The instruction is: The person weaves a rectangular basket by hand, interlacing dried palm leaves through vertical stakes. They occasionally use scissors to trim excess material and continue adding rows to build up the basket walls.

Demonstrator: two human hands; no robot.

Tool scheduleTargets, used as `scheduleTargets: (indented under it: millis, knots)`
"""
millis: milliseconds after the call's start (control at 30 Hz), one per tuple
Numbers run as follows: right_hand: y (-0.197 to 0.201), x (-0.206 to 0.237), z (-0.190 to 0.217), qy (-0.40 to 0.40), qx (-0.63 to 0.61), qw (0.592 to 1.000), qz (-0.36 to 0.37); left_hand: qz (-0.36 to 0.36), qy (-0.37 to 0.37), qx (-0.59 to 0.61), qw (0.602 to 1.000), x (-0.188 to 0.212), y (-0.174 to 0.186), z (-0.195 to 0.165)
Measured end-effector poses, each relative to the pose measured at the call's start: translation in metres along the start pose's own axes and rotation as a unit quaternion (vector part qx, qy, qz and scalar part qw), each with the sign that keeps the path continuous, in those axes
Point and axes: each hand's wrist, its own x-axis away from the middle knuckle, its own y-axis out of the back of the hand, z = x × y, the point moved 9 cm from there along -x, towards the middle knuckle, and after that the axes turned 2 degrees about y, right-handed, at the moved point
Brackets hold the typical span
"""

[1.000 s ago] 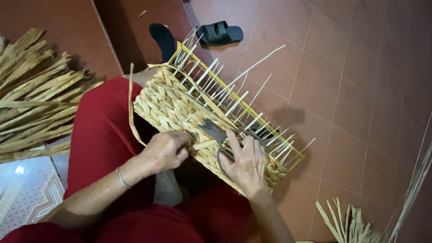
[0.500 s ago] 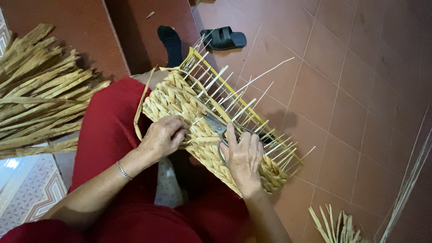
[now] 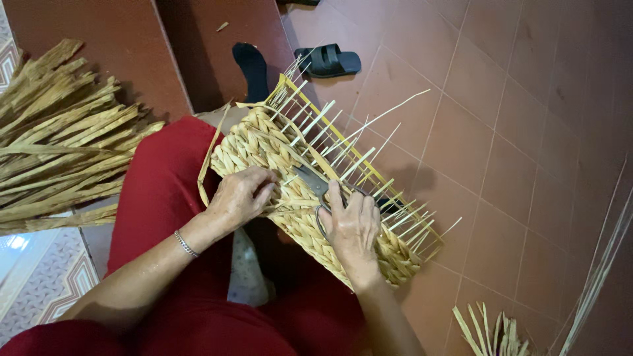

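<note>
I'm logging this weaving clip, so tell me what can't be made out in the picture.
Head view only:
- scissors: handles covered by the right hand; whether the blades are cutting is unclear.
- left hand fingertips: curled against the woven basket.
- sandal: its pair is cut off by the top edge.

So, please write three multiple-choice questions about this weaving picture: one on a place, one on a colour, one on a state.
1. Where does the woven basket rest?
A. on the person's lap
B. on a table
C. on a shelf

2. What colour are the trousers?
A. blue
B. red
C. white

3. What does the right hand hold?
A. nothing
B. a sandal
C. scissors

Answers: 1 A, the basket lies across the red-clad legs. 2 B, the cloth is plainly red. 3 C, the fingers sit in the handles, blades on the weave; the left hand presses the basket.
</note>
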Motion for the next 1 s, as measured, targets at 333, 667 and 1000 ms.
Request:
scheduleTargets:
  millis: [333,667,1000]
  knots:
    - [0.003,-0.015,0.010,-0.024,-0.009,0.999,0.022,0.004,0.021,0.004,1.000,0.000,0.000,0.002]
    - [-0.023,-0.003,0.008,0.005,-0.011,0.999,0.037,0.006,0.031,0.002,0.999,-0.001,0.002,0.004]
    - [-0.034,0.004,0.005,0.023,-0.064,0.997,0.032,-0.004,0.027,-0.002,1.000,0.000,0.003,0.002]
